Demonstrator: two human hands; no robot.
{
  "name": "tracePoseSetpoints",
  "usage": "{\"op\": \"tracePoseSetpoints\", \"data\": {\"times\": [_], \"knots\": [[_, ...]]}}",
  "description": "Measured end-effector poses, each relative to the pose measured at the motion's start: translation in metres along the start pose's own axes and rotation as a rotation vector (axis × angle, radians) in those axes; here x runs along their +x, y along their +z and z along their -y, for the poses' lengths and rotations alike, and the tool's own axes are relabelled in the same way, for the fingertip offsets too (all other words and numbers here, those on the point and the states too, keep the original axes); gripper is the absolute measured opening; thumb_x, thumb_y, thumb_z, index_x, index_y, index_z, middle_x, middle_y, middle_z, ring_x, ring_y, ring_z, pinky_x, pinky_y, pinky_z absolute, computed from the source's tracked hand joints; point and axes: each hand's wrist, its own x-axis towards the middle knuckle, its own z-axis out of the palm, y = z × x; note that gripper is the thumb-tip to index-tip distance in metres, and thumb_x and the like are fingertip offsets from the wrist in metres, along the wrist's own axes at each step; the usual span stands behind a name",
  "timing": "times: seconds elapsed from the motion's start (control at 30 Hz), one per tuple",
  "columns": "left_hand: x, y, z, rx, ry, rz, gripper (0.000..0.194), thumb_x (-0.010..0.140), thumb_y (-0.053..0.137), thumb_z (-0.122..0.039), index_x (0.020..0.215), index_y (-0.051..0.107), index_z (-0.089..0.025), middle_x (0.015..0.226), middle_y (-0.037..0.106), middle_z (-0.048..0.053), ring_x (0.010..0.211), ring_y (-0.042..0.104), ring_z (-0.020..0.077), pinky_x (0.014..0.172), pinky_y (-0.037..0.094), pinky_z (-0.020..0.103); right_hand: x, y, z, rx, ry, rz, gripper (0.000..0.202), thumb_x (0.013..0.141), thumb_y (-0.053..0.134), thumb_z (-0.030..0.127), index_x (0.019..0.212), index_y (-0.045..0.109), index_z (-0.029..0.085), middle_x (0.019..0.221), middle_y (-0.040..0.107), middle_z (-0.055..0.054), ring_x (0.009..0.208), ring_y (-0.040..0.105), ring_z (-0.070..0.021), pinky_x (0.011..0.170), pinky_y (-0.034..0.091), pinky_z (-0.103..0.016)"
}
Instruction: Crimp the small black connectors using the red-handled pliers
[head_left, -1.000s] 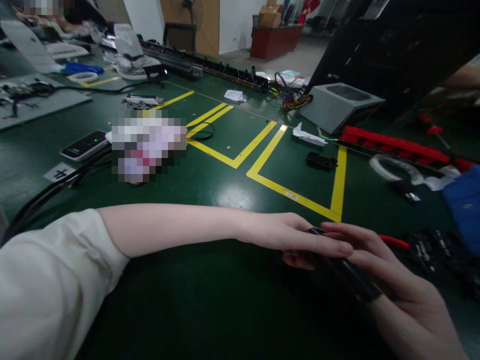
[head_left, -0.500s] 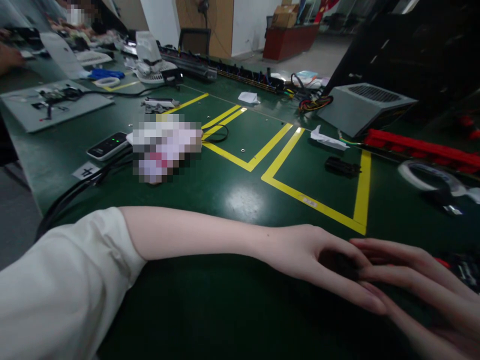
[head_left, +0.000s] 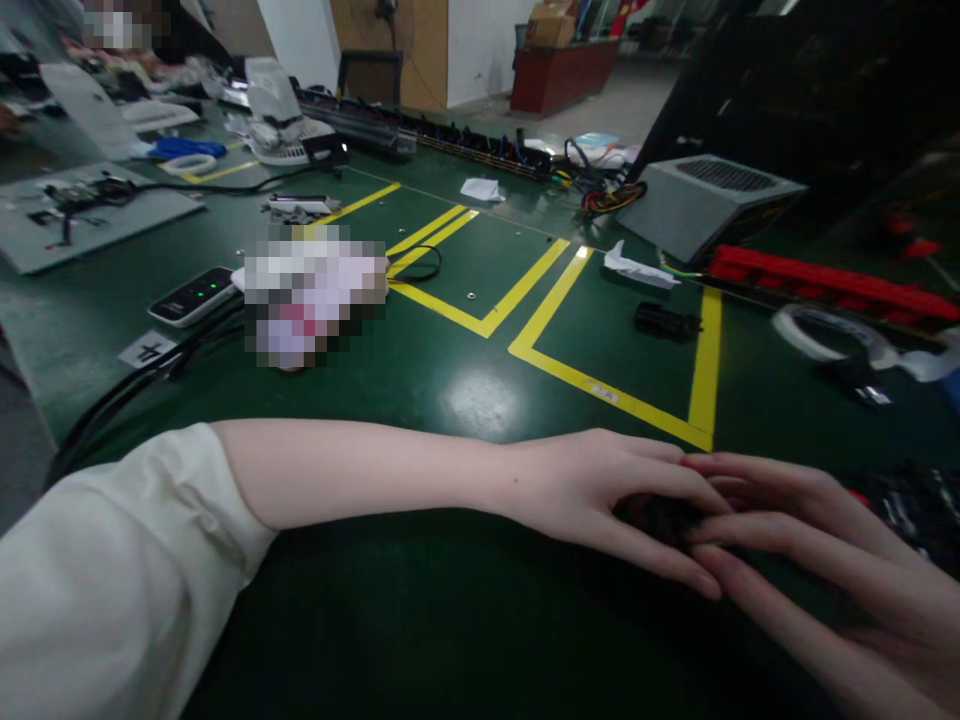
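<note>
My left hand (head_left: 600, 485) reaches across the front of the green table (head_left: 352, 600), its fingers curled round a small black object (head_left: 664, 517). My right hand (head_left: 825, 540) meets it from the right, fingertips pressed against the same object. Fingers cover most of that object, so its kind cannot be made out. Beyond the hands, another small black piece (head_left: 666, 321) lies inside a yellow tape outline (head_left: 645, 410).
A grey power supply (head_left: 705, 205) stands at the back right behind a red strip (head_left: 825, 285). A white cable coil (head_left: 832, 335) lies right. Left are a pixelated item (head_left: 315, 295), a white device with green lights (head_left: 193, 296) and black cables (head_left: 150, 375).
The view has shifted slightly, moving the table items left in the picture. Both hands stay together, and a bit more of the black object shows between them.
</note>
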Motion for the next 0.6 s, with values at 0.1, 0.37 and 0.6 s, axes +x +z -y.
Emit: {"op": "tracePoseSetpoints", "data": {"times": [0.1, 0.37, 0.6], "knots": [[-0.001, 0.0, -0.001, 0.083, 0.034, -0.017, 0.037, 0.083, 0.075, -0.036, 0.114, 0.068, -0.017, 0.119, 0.063, 0.011, 0.114, 0.06, 0.0245, 0.1, 0.05, 0.034, 0.005, -0.002, 0.01, 0.008, -0.057, -0.039, 0.01, 0.087, 0.062, 0.039, 0.091, 0.069, 0.033, 0.116, 0.064, -0.001, 0.101, 0.068, -0.0221, 0.083, 0.061, -0.033], [-0.002, 0.004, 0.002, 0.244, 0.14, -0.053, 0.042, 0.089, 0.068, -0.04, 0.122, 0.064, -0.015, 0.117, 0.062, 0.012, 0.11, 0.061, 0.0235, 0.097, 0.051, 0.033, 0.005, -0.004, 0.023, 0.005, -0.087, -0.079, 0.01, 0.089, 0.06, 0.034, 0.093, 0.069, 0.031, 0.116, 0.064, -0.002, 0.101, 0.067, -0.02, 0.084, 0.059, -0.031], [-0.002, 0.005, 0.003, 0.318, 0.159, -0.089, 0.043, 0.09, 0.065, -0.043, 0.12, 0.063, -0.012, 0.112, 0.062, 0.013, 0.107, 0.062, 0.0219, 0.095, 0.052, 0.032, -0.001, -0.002, 0.02, -0.027, -0.091, -0.054, 0.018, 0.09, 0.057, 0.028, 0.104, 0.068, 0.032, 0.124, 0.063, -0.004, 0.108, 0.065, -0.0243, 0.087, 0.059, -0.04]]}}
